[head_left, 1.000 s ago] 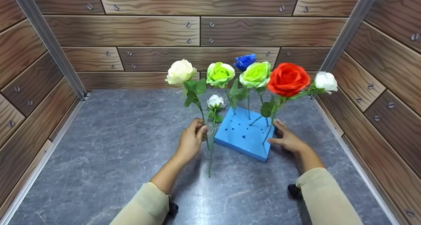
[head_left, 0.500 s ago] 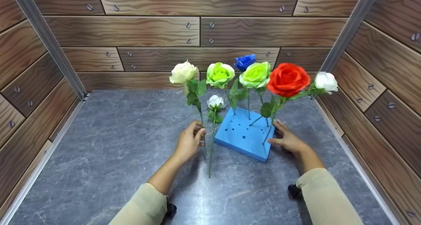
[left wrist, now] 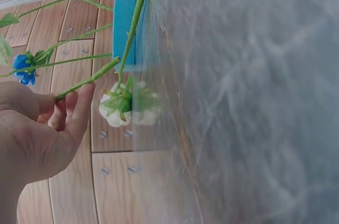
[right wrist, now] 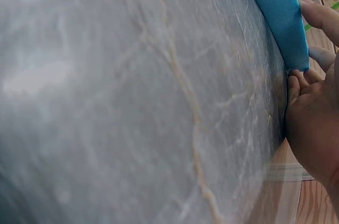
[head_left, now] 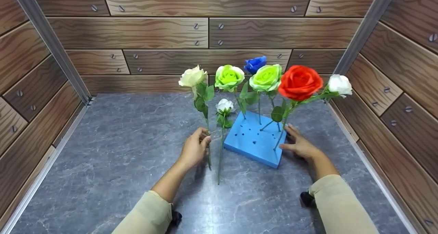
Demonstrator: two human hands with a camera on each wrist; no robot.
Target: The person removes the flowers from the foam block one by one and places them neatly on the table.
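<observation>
My left hand (head_left: 195,148) pinches the green stem of a cream rose (head_left: 192,77), held upright left of the blue foam block (head_left: 253,152). The stem's lower end (left wrist: 108,66) shows free past the fingertips in the left wrist view. Between that hand and the block, a small white rose (head_left: 224,106) lies on the table, its stem toward me. At the block's right side, my right hand (head_left: 301,145) rests with thumb and fingers spread against the edge. Two green roses (head_left: 229,77), a blue rose (head_left: 255,65), a red rose (head_left: 301,82) and another white rose (head_left: 339,85) rise from the block.
Several small holes dot the block's top. The grey marbled tabletop (head_left: 113,152) is bounded by wood-patterned walls (head_left: 154,32) at the back and sides, with metal posts (head_left: 51,46) in the corners. The tall flower heads lean out over the block.
The left hand has moved slightly left and toward me, lowering the cream rose's stem end. The cream flower head has shifted a little right. The right hand and block have stayed put.
</observation>
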